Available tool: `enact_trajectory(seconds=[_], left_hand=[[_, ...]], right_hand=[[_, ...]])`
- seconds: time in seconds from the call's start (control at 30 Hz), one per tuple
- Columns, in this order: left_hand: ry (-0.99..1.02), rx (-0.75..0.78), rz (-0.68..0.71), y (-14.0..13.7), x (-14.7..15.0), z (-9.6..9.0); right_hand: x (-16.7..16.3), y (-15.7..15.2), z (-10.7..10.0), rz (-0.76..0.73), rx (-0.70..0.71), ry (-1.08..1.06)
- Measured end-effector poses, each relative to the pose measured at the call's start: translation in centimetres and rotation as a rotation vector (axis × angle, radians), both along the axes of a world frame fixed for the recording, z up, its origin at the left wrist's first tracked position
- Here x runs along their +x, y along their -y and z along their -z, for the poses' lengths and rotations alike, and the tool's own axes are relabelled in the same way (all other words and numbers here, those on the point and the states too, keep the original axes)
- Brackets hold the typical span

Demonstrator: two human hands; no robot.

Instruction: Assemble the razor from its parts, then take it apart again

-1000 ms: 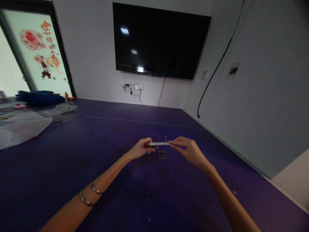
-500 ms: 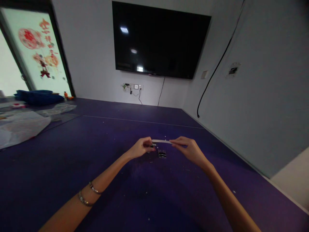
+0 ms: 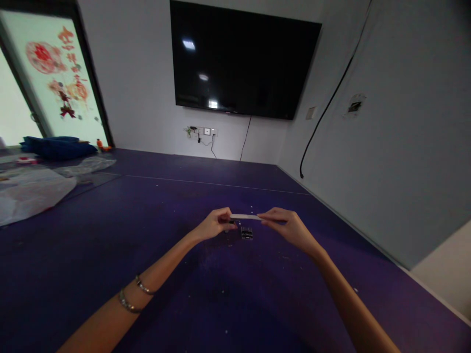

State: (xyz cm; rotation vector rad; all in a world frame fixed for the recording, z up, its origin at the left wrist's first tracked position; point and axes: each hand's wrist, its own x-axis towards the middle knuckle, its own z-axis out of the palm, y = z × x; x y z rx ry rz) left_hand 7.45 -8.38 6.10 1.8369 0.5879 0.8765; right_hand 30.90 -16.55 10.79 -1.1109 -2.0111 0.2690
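A thin white flat strip (image 3: 244, 216) is stretched nearly level between my two hands above the purple surface. My left hand (image 3: 218, 224) is closed on its left end, thumb and fingers pinched. A small dark part (image 3: 231, 222) shows between those fingers, too small to name. The strip's right end is pinched between the thumb and fingertips of my right hand (image 3: 281, 224). Just below the strip, a small dark rectangular piece that looks like a circuit board (image 3: 247, 233) lies on the surface. Tiny white bits are scattered nearby.
The purple surface (image 3: 206, 299) reaches back to the wall. Clear plastic sheeting (image 3: 35, 191) and a dark blue cloth bundle (image 3: 57, 148) lie at the far left. A black cable (image 3: 327, 105) hangs down the right wall. A large television (image 3: 243, 63) hangs ahead.
Both hands keep their grip on the white strip, which looks slightly straighter. The whole view has shifted very slightly; the dark board stays in place on the surface.
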Motion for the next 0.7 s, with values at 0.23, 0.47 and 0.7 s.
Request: enact_trajectory(seconds=[0.23,0.47,0.7], left_hand=[[0.050,-0.026,0.039,0.22,0.03,-0.24],[0.041,-0.029,0.020,0.04,-0.01,-0.09],[0.061,-0.024,0.035,0.15,0.04,-0.21]], right_hand=[[0.05,-0.16,0.28,0.030,-0.009,-0.026],[0.20,-0.09,0.12,-0.009,-0.028,-0.008],[0.24,-0.19,0.25,0.044,-0.016,-0.027]])
